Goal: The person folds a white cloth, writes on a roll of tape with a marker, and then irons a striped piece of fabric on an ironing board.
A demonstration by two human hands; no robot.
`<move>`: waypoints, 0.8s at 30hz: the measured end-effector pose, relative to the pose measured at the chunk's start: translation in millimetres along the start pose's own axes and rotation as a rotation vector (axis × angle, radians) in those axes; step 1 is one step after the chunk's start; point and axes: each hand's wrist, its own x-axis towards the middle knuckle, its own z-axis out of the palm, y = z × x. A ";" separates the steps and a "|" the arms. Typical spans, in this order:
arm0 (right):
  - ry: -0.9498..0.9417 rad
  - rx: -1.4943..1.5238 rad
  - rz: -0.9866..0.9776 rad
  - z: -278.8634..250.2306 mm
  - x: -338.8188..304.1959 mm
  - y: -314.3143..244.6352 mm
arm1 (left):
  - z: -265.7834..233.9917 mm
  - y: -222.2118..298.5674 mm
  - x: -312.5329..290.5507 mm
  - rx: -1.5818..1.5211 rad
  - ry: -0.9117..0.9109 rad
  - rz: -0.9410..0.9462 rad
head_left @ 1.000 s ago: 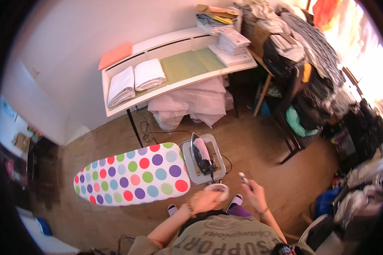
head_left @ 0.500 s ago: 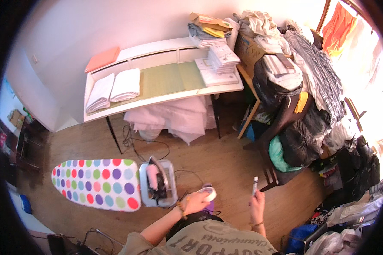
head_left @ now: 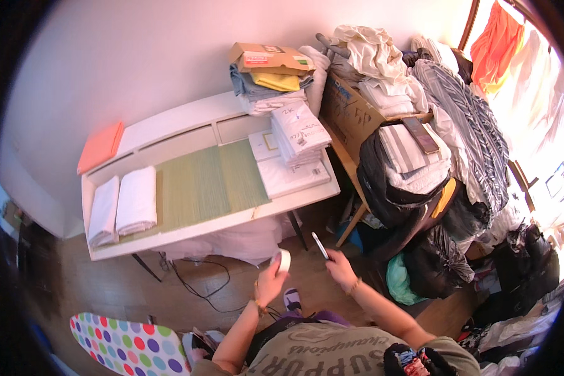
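My left hand (head_left: 268, 283) is closed on a roll of white tape (head_left: 284, 261), held upright in front of my body. In my right hand (head_left: 342, 272) is a slim white marker (head_left: 319, 243) with a dark lower part, its tip pointing up and away. Both hands are apart, in the air over the floor. Ahead of them stands a white desk (head_left: 210, 227) with a green mat (head_left: 197, 182) on top. Folded white towels (head_left: 136, 199) lie at its left. Packed white parcels (head_left: 299, 133) are stacked at its right.
A dotted ironing board (head_left: 128, 344) and an iron (head_left: 197, 344) are at lower left. Cables (head_left: 200, 285) run over the floor. At right stand a cardboard box (head_left: 352, 116), heaped linens, a phone (head_left: 421, 135) on folded cloth, and black bags (head_left: 435, 263).
I have moved closer to the desk, and both hands have risen with the tape and the marker. The ironing board has shifted to the lower left of view.
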 end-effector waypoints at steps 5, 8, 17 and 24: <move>0.266 -0.092 -0.240 20.3 163.8 -69.6 | -14.4 36.3 120.2 0.388 0.277 0.307; 0.414 -0.133 -0.346 33.5 252.6 -46.4 | 8.7 38.8 176.6 0.487 0.312 0.276; 0.422 -0.492 -0.390 53.8 319.4 -60.9 | -9.9 11.2 284.7 0.778 0.397 0.282; 0.435 -0.391 -0.526 26.3 282.1 -85.5 | -19.5 -13.1 298.5 0.864 0.400 0.370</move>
